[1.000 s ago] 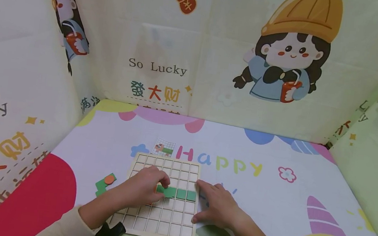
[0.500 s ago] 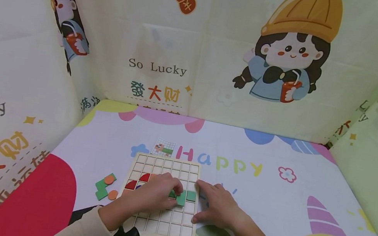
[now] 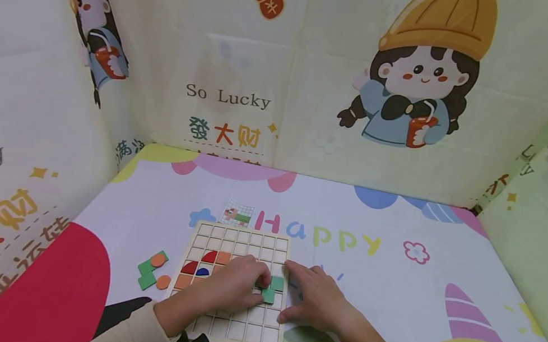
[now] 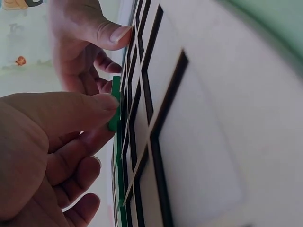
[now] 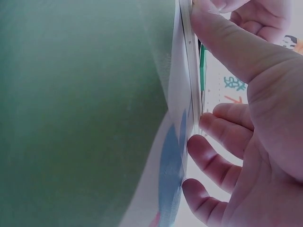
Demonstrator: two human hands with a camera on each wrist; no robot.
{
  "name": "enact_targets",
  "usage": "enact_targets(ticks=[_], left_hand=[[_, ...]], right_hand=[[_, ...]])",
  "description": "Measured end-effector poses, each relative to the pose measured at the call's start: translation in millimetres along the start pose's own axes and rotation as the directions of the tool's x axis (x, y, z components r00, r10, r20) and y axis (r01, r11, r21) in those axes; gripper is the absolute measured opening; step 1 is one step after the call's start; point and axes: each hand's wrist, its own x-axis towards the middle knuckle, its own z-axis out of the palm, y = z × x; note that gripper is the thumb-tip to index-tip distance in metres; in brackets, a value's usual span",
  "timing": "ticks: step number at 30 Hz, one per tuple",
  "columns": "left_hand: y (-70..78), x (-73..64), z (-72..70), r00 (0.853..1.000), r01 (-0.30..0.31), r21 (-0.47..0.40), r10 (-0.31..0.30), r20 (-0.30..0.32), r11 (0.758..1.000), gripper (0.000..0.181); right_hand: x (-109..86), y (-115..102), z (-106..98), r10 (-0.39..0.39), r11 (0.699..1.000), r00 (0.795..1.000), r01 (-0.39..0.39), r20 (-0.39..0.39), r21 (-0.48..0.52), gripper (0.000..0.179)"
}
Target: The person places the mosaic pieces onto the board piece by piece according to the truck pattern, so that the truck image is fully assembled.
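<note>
With the right hand (image 3: 317, 299) spread along the three o'clock edge of the board (image 3: 236, 331), the left hand (image 3: 235, 286) pinches a green tile (image 3: 267, 296) over it, three o'clock of centre, apparently for placement, which next calls for squaring before release.

Table (image 3: 382, 290) has a white printed surface: colored shapes, "Happy" lettering. Wooden grid board (image 3: 236, 332) lies flat, near side, mid-table. Small printed card (image 3: 237, 213) sits just behind its far edge; can't tell if they touch. Left of board: loose green pieces (image 3: 146, 279), with an orange disc (image 3: 162, 282) just beside, toward the board.
</note>
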Motion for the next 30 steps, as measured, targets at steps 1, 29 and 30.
enact_targets(ticks=[1, 29, 30], left_hand=[[0.6, 0.1, 0.1, 1.000, -0.003, 0.000, 0.003, 0.000, 1.000, 0.017], [7.3, 6.0, 8.6, 1.000, -0.029, -0.004, 0.029, 0.000, 1.000, 0.021], [6.8, 6.2, 9.2, 0.999, -0.033, -0.008, 0.033, 0.000, 0.999, 0.021]], right_hand=[[0.0, 0.0, 0.1, 0.001, 1.000, 1.000, -0.001, 0.000, 0.001, 0.098], [0.3, 0.0, 0.5, 0.002, 1.000, 1.000, -0.002, -0.004, -0.001, 0.098], [0.4, 0.5, 1.0, 0.000, 1.000, 1.000, 0.000, -0.006, -0.002, 0.098]])
